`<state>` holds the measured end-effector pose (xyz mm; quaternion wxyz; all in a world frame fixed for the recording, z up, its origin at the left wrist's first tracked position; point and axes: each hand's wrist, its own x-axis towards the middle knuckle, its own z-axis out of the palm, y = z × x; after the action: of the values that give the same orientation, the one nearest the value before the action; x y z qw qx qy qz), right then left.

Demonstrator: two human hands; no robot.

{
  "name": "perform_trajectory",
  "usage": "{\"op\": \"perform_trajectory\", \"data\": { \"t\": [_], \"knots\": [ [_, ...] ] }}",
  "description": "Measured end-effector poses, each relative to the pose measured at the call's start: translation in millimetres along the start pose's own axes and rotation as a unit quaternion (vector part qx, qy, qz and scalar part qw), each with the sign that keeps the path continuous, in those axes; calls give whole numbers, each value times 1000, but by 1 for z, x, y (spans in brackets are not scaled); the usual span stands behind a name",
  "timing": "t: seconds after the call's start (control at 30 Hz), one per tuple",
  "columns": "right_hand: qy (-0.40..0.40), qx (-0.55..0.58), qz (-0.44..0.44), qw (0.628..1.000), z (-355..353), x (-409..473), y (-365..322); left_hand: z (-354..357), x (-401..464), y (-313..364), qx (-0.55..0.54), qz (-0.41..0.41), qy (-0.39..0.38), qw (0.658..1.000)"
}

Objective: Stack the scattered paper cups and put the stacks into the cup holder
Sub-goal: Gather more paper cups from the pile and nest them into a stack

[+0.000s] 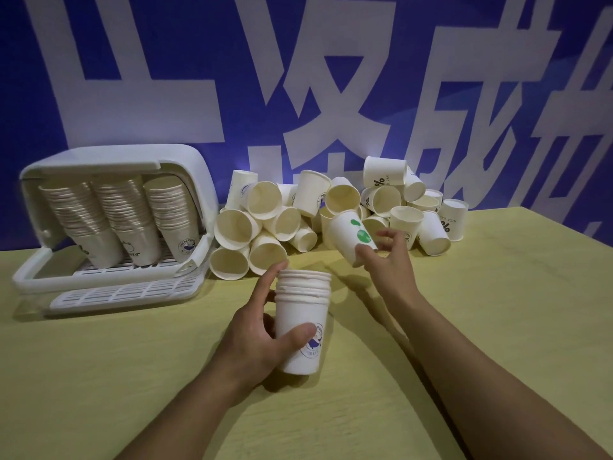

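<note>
Head view: cup holder (pixel 185 167), lid up, at bench (pixel 497 293) left, holding three stacks. Loose cup pile (pixel 282 220) beside it, uncounted. Left hand (pixel 255 340) fingers clamped on one nested stack (pixel 303 313); right hand (pixel 391 257) fingers pinching one green-dotted cup (pixel 351 234).

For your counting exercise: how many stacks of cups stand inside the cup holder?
3: left stack, middle stack, right stack, side by side in the cup holder. More could be hidden behind them.

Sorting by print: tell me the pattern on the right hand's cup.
Green blobs on white cup, head view.
</note>
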<state>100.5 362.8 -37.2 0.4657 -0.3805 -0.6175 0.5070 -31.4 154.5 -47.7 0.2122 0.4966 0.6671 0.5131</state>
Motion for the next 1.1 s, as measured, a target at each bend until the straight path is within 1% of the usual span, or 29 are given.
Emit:
{"op": "perform_trajectory", "data": {
  "t": [0.07, 0.13, 0.27, 0.33, 0.43, 0.5, 0.57, 0.63, 0.7, 0.77, 0.87, 0.93, 0.97, 1.0, 1.07, 1.1],
  "knots": [
    [-67, 46, 11, 997, 7, -14, -11, -1, 0, 1, -12, 3, -11, 1000],
    [-131, 63, -6, 989, 14, -27, -18, 0, -1, 2, -8, 1, -22, 1000],
    [-228, 27, -79, 970, 19, -46, -30, -1, 0, 1, 15, 3, -20, 1000],
    [-260, 2, -107, 960, 16, -47, -28, -3, 1, -1, 27, 10, -22, 999],
    [-269, -34, -130, 954, 14, -45, -24, -3, 1, -2, 25, 13, -29, 999],
    [-239, -41, -150, 959, 15, -41, -21, -1, 2, -3, 20, 18, -24, 999],
    [-201, -10, -160, 966, 16, -36, -18, 0, 2, -4, 12, 19, -9, 1000],
    [-183, 15, -168, 969, 16, -33, -15, 1, 2, -3, 4, 17, 23, 1000],
    [-198, -5, -177, 964, 16, -36, -14, 1, 2, -2, -17, 19, 64, 998],
    [-237, -21, -170, 956, 19, -40, -14, 1, 2, 0, -33, 32, 95, 994],
    [-264, -29, -158, 951, 22, -43, -13, 0, 2, 1, -36, 35, 109, 993],
    [-244, -41, -171, 954, 22, -41, -12, 0, 3, 1, -35, 23, 112, 993],
    [-219, -48, -176, 958, 21, -38, -11, 0, 3, 1, -40, 18, 113, 993],
    [-175, -57, -177, 967, 19, -32, -11, 0, 4, 1, -45, 16, 114, 992],
    [-28, -97, -167, 981, 8, -10, -7, 2, 4, 2, -51, 12, 108, 993],
    [45, -135, -155, 978, -1, 6, -4, 3, 4, 2, -52, 8, 103, 993]
  ]
}}
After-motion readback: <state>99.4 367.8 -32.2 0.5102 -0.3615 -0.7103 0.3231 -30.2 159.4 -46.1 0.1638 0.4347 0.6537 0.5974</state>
